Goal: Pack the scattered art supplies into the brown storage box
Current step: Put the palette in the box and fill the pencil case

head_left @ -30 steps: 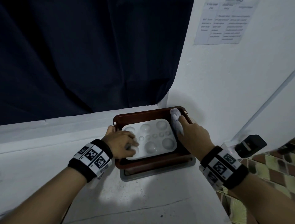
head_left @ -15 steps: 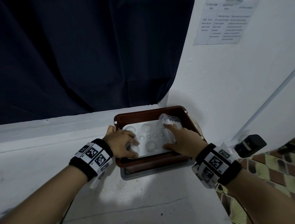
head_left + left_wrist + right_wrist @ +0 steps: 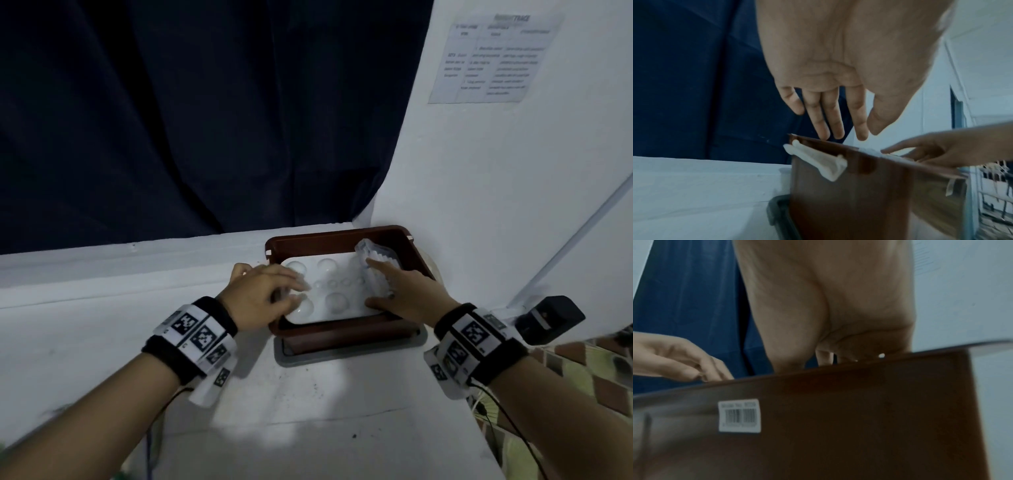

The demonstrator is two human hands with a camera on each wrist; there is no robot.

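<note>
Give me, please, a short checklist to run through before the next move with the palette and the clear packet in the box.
1. Palette inside the brown box: ok.
2. Palette lying flat: cannot tell; hands cover its edges.
3. Clear packet settled: not ok; it leans across the palette's right side under the right hand.
4. Left hand free: ok; fingers straight, touching the palette.
5. Box steady on the grey lid beneath: cannot tell.

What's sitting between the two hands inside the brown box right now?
In the head view, the white paint palette spans the gap between the left hand and right hand inside the brown box; its round wells lie bare there.
</note>
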